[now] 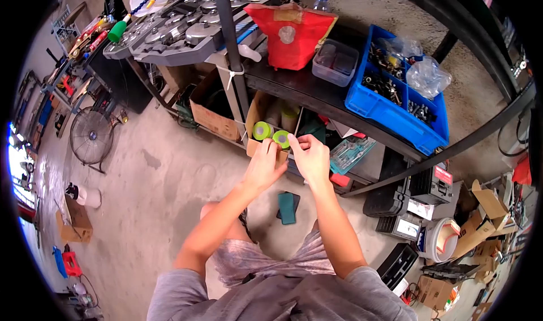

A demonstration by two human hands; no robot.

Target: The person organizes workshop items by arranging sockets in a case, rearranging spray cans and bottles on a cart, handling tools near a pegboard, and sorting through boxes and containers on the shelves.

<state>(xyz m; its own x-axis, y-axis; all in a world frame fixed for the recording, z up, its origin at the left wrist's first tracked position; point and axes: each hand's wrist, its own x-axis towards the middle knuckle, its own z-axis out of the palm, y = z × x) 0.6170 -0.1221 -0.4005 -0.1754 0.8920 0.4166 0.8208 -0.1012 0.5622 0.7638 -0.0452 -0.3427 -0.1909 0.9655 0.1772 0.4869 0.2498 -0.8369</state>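
left hand point(263, 165) and right hand point(310, 157) were both raised at the mouth of an open cardboard box point(255, 117) on the lower level of the dark shelf point(305, 92). the landmark for everything below is that box.

a green tape roll point(281, 138) sat at the front edge of the box, between the two hands. right hand's fingertips point(294, 141) were pressed together on the roll's near side, pinching it or the tape end; which one could not be told. left hand's fingers were curled up against the roll from below and to the left, touching it. how tightly they closed was hidden by the back of the hand.

a second green roll point(262, 130) lay just beside the first, deeper toward the box's left wall, untouched. more upright rolls point(289, 116) stood further inside the box, in shadow.

above the box, on the shelf top, stood a red bag point(291, 34), a clear plastic tub point(335, 62) just right of the bag, and further right a blue bin point(390, 115) of metal hardware. up and left of the box lay a grey socket tray point(186, 30). right of the box, on the same lower level, was a teal case point(350, 153). below the box, on the concrete floor between the forearms, lay a dark green flat object point(287, 208). well left of the box stood a floor fan point(90, 135).
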